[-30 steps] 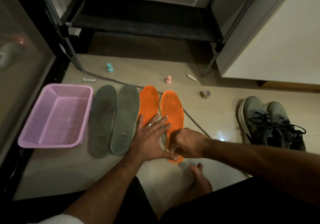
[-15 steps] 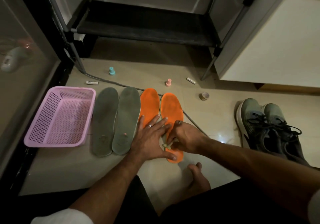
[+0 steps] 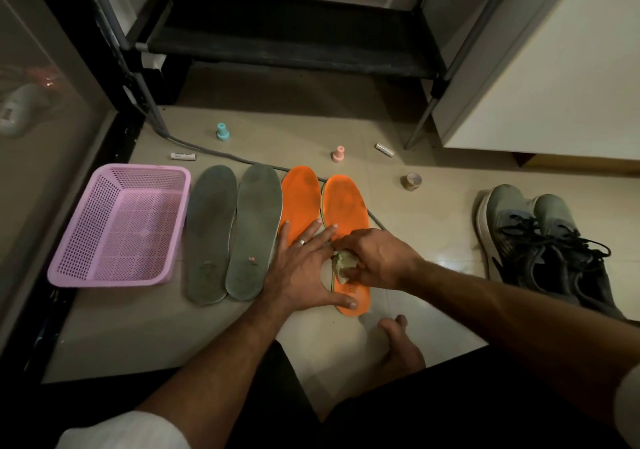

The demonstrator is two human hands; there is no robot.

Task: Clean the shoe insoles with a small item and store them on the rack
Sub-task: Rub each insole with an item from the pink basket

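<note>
The right-hand orange insole (image 3: 346, 206) lies flat on the floor (image 3: 433, 240), fourth in a row of four, and the right hand (image 3: 377, 258) holds a small crumpled pale wad (image 3: 343, 263), probably cloth or tissue, pinched in a narrow grip against its middle. The left hand (image 3: 304, 268) lies spread and flat, fingers straight, across the heel half of the neighbouring orange insole (image 3: 299, 199), its thumb pressing the near end of the one being wiped. The likeliest slip is the insole skating on the glossy tile if the rubbing outruns that thumb's hold, or its thin edge folding up under the wad. A grey cable (image 3: 221, 153) runs under the toe ends of both orange insoles, so they may rock and be cleaned unevenly there. The two grey insoles (image 3: 235, 230) lie just beside them and could be nudged out of line. The black rack (image 3: 294, 46) stands at the far edge of the floor, with small bottles and batteries scattered between, easy to knock over when carrying insoles across.
</note>
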